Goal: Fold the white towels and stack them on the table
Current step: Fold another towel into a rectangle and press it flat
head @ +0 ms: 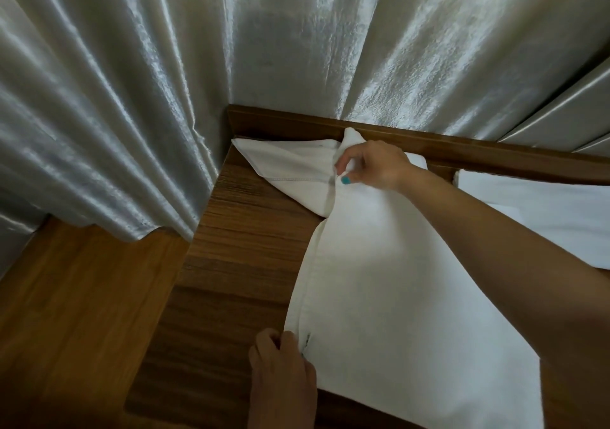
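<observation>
Free room: bare tabletop [237, 263], a strip running from centre frame down to the lower middle, left of the white towel [379, 280]; open to approach from the lower left, above the wooden floor [82, 313].

Obstacles:
- Curtain [132, 98], hanging folds filling the upper frame, touching the tabletop's left edge and closing off the far side.
- Raised wooden back rail [429, 145], along the far edge, centre to right.
- White towel, covering centre right to lower right, one corner folded against the rail.
- Right forearm [511, 247], crossing diagonally from right edge to centre.
- Left hand [282, 372], bottom centre, on the towel's near edge.
- Further white cloth [544, 211], right edge.
</observation>
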The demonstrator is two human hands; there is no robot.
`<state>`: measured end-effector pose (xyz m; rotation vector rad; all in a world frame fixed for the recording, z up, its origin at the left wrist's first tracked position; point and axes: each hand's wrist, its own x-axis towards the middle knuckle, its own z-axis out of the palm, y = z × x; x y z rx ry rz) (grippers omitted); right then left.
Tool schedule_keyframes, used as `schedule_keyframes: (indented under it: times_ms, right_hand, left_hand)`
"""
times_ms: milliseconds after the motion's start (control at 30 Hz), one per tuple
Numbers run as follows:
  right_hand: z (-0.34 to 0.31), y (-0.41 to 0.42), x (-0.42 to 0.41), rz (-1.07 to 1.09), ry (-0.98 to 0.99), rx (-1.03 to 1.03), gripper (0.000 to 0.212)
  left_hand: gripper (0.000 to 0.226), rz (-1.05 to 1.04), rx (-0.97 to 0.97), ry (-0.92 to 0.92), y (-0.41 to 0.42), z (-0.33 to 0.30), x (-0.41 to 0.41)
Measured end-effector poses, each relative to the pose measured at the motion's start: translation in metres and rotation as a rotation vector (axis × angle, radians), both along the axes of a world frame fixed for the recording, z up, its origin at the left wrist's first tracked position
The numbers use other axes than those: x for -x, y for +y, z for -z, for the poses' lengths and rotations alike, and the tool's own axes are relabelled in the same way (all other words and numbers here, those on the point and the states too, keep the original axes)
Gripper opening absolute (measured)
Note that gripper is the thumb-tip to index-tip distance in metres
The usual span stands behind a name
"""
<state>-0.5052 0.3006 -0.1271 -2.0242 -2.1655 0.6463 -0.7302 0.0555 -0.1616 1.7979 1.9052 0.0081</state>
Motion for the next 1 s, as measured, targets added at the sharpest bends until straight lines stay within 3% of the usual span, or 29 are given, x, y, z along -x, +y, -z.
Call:
schedule_keyframes:
  times_ms: [100, 267, 433, 533, 633, 900, 1000]
  right_hand:
    - [0.003, -0.001, 0.003, -0.063, -0.026, -0.035, 0.016]
    - [0.002, -0.002, 0.008, -0.122, -0.128, -0.087, 0.016]
    - [-0.001, -0.009, 0.003, -0.128, -0.024, -0.096, 0.015]
    - [-0.008, -0.016, -0.006, -0.084, 0.047, -0.130, 0.011]
    - [-0.022, -0.025, -0.022, -0.047, 0.051, -0.173, 0.010]
    - [-0.071, -0.061, -0.088, 0.142, 0.160, -0.282, 0.003]
    - [-0.090, -0.081, -0.123, 0.194, 0.186, -0.330, 0.009]
  left_hand:
    - [0.027, 0.052, -0.008, -0.008, 0.001, 0.004, 0.002]
    - [0.006, 0.082, 0.010, -0.015, -0.001, 0.000, 0.003]
    - [0.005, 0.037, 0.006, -0.037, -0.006, 0.003, 0.003]
    - [0.014, 0.050, -0.113, -0.028, -0.005, 0.004, -0.002]
    - [0.015, 0.016, -0.036, -0.054, -0.008, 0.000, -0.005]
    - [0.019, -0.087, -0.092, -0.096, 0.014, -0.031, -0.016]
    - [0.024, 0.010, -0.187, -0.109, 0.023, -0.057, -0.019]
